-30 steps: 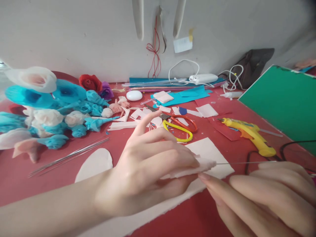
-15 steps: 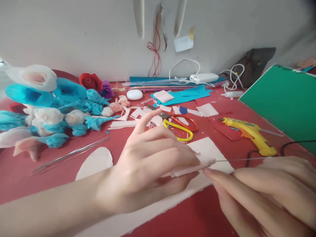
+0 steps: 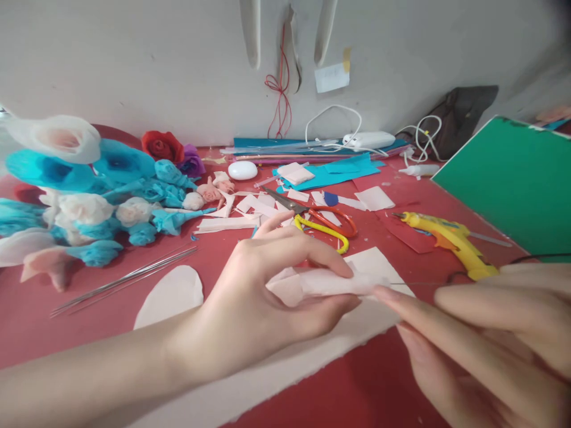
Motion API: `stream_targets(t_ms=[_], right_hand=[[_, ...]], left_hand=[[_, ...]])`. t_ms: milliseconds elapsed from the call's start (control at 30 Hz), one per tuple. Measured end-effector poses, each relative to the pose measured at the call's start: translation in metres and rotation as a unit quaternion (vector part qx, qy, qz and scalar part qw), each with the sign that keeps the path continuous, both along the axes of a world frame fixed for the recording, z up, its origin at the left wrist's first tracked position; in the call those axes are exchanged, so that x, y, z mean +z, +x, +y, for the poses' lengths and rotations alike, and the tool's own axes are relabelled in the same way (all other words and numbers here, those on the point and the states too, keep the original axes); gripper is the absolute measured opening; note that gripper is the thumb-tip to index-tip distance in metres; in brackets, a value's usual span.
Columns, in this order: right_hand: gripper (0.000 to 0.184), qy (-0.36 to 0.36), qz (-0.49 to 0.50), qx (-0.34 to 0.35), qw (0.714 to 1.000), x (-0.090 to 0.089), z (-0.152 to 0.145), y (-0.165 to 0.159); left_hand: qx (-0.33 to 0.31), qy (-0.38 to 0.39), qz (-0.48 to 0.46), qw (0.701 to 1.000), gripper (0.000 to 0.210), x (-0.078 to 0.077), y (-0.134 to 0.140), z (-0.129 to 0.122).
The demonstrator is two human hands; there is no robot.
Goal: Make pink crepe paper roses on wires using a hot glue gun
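Note:
A pale pink rolled crepe-paper flower bud (image 3: 325, 282) lies sideways between the thumb and forefinger of my left hand (image 3: 250, 303). Its wider, folded end points left, and a thin metal wire (image 3: 417, 283) runs out of its narrow right end. My right hand (image 3: 486, 339) is closed round that wire, with one fingertip touching the narrow end; its grip on the wire is partly hidden. Beneath both hands is a large pale pink paper sheet (image 3: 276, 380). A rounded paper piece (image 3: 172, 297) lies left of my left wrist.
Scissors (image 3: 321, 235) with red and yellow handles lie among paper scraps. A yellow glue gun (image 3: 450, 241) rests at the right, before a green board (image 3: 513, 184). Metal wires (image 3: 129, 279) and blue paper flowers (image 3: 127, 163) occupy the left. A white case (image 3: 242, 170) sits behind.
My left forefinger and thumb have opened round the bud, exposing more of it, and the raised finger has lowered. My right hand has shifted slightly and its fingers have moved along the wire.

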State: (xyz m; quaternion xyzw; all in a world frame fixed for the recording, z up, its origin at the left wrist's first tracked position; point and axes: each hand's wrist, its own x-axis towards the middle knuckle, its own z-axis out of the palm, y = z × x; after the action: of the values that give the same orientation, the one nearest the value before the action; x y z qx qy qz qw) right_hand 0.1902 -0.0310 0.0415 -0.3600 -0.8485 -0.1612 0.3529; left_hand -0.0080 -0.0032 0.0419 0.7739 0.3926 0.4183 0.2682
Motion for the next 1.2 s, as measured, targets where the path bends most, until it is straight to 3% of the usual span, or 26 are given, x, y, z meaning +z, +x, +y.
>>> stream_targets(t_ms=[133, 267, 433, 700, 867, 1067, 1200], right_hand=[[0.012, 0.053, -0.015, 0.007, 0.998, 0.005, 0.006, -0.006], [0.011, 0.045, -0.014, 0.013, 0.999, 0.006, 0.008, -0.003], [0.019, -0.059, 0.080, -0.011, 0.995, 0.008, 0.010, -0.001], [0.031, -0.185, 0.011, -0.006, 0.983, 0.004, 0.017, -0.003], [0.025, -0.190, 0.052, -0.010, 0.980, 0.008, 0.017, -0.003], [0.013, -0.325, 0.149, 0.013, 0.934, 0.009, 0.019, -0.003], [0.007, -0.358, 0.204, 0.024, 0.911, 0.006, 0.017, -0.004]], left_hand=[[0.010, -0.069, -0.043, 0.997, 0.009, 0.001, 0.001, -0.001], [0.007, -0.100, -0.049, 0.994, 0.009, 0.001, 0.001, -0.001], [0.007, -0.106, -0.041, 0.993, 0.009, 0.001, 0.001, 0.000], [-0.008, -0.064, 0.007, 0.998, 0.009, -0.005, 0.002, 0.002], [-0.003, -0.068, 0.016, 0.998, 0.007, -0.006, 0.002, 0.003], [-0.001, -0.081, 0.029, 0.996, 0.006, -0.007, 0.002, 0.004], [-0.006, -0.077, 0.028, 0.997, 0.008, -0.008, 0.001, 0.003]])
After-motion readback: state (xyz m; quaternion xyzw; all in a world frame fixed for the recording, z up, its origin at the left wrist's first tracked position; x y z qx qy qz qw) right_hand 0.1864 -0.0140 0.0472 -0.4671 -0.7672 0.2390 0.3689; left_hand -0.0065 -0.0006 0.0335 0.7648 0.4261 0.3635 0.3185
